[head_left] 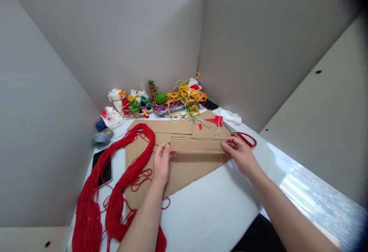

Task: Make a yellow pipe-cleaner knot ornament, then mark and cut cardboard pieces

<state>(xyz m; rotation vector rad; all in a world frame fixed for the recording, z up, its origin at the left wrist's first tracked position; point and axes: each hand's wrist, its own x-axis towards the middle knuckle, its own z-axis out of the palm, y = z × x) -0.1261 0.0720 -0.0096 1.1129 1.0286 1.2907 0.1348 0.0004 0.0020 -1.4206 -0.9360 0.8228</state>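
A: Item in hand?
B: A narrow cardboard strip [197, 146], held level over a larger cardboard sheet [181, 179]. A dark band shows along its lower edge. Its upper edge looks doubled; whether it is folded or layered cannot be told.
A: Condition of the grasp?
B: Left hand [161, 162]: fingers grasping the strip's left end, thumb uppermost. Right hand [239, 155]: fingers pinching the right end.
A: Immediately around it?
B: A second strip [161, 126] lies flat on the sheet, beyond the held one. Red-handled scissors [246, 139] rest just beyond the right hand, near a red triangular piece [211, 121].
A: Left side?
B: A long red yarn skein [115, 221] loops across the sheet's left part and the white table [207, 210], partly covering a dark phone [107, 173]. A grey-blue yarn ball [100, 140] sits farther back.
A: Far edge?
B: A metal tray [168, 111] of purple bits, a green yarn ball [161, 98] and tangled yellow yarn [186, 94]. Grey panels [143, 25] enclose the table.
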